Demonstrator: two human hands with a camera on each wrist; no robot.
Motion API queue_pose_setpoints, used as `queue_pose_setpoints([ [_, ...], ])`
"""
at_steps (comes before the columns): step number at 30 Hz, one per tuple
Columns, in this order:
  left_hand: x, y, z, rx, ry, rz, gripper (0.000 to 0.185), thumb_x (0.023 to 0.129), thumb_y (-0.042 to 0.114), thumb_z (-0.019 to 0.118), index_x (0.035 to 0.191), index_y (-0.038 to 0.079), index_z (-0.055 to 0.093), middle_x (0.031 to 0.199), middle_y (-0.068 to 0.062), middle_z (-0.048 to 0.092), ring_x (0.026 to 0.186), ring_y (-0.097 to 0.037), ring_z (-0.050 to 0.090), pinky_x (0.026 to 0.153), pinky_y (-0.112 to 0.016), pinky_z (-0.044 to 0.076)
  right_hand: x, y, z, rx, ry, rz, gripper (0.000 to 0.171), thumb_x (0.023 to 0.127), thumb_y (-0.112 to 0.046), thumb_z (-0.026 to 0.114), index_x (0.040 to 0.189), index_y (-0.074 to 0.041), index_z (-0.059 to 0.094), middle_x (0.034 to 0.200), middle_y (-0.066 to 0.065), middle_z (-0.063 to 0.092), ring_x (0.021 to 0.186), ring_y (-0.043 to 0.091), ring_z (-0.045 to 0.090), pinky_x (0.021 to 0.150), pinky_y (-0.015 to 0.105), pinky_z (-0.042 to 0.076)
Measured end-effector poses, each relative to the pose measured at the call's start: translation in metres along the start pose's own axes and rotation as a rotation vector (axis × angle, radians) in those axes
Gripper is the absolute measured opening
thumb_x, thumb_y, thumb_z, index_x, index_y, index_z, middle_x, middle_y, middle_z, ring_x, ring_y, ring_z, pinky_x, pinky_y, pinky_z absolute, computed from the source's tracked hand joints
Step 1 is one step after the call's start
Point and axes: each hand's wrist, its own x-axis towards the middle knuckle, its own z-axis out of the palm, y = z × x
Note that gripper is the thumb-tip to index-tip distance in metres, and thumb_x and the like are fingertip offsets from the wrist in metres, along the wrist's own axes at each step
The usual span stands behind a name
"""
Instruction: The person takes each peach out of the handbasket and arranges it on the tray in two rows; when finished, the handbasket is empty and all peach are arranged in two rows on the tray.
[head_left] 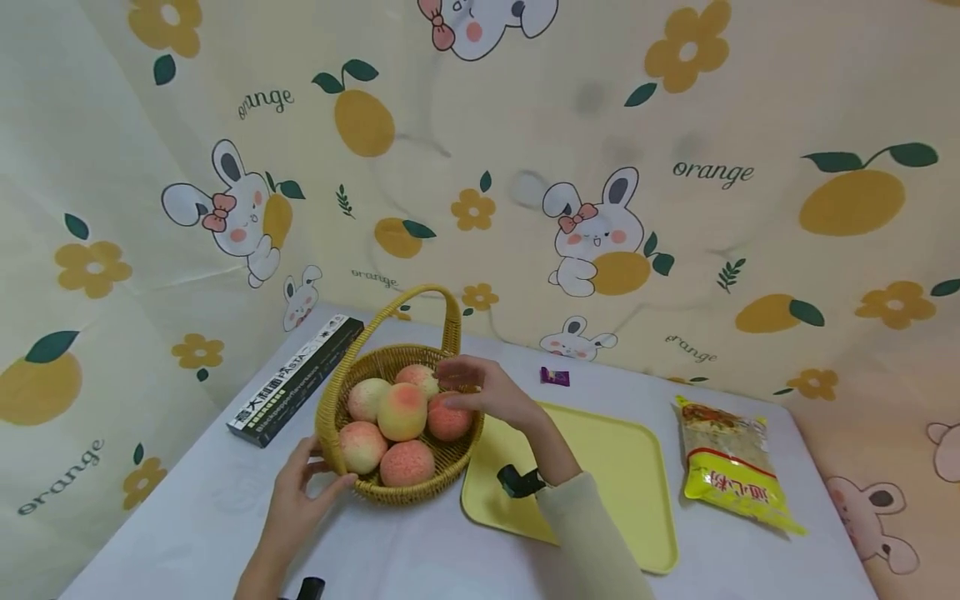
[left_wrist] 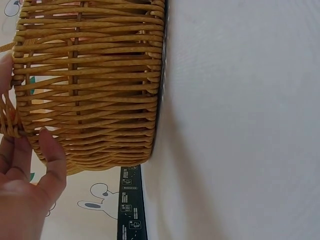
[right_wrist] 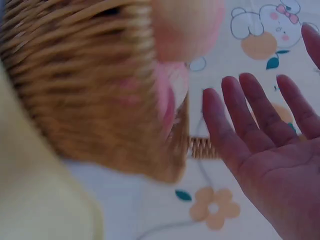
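Observation:
A woven wicker basket point(head_left: 397, 497) with a tall arched handle stands on the table, holding several pink-and-yellow peaches point(head_left: 401, 411). My left hand point(head_left: 296, 493) grips its left side where the handle meets the rim. In the left wrist view, thumb and fingers close around that spot on the basket point(left_wrist: 95, 95). Over the basket's right rim hovers my right hand point(head_left: 497, 395), near the reddish peach point(head_left: 450, 417). The right wrist view shows that hand point(right_wrist: 280, 160) with fingers spread and nothing in the palm.
Behind the basket's left side lies a long black pasta box point(head_left: 296, 379). A yellow tray point(head_left: 600, 467) lies just right of the basket, under my right forearm. A small purple packet point(head_left: 555, 377) sits behind the tray, and a yellow-and-clear food bag point(head_left: 735, 462) lies far right.

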Motion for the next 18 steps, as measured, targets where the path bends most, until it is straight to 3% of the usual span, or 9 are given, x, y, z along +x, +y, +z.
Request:
queue_pose_setpoints([
  [9, 0.001, 0.025, -0.002, 0.002, 0.001, 0.005, 0.056, 0.074, -0.012, 0.080, 0.123, -0.009, 0.053, 0.107, -0.018, 0.060, 0.100, 0.001, 0.052, 0.083, -0.015, 0.052, 0.043, -0.008, 0.018, -0.033, -0.165, 0.006, 0.053, 0.090, -0.004, 0.071, 0.139, -0.001, 0.052, 0.136, 0.027, 0.054, 0.128, 0.041, 0.050, 0.109, 0.057, 0.039],
  [18, 0.000, -0.002, 0.000, 0.026, 0.002, 0.000, 0.061, 0.076, -0.002, 0.083, 0.129, 0.004, 0.054, 0.112, -0.005, 0.060, 0.103, 0.000, 0.053, 0.084, -0.020, 0.054, 0.059, -0.002, 0.027, -0.164, -0.270, 0.064, 0.059, 0.088, -0.013, 0.074, 0.141, 0.001, 0.051, 0.143, 0.019, 0.053, 0.134, 0.033, 0.046, 0.114, 0.048, 0.035],
])
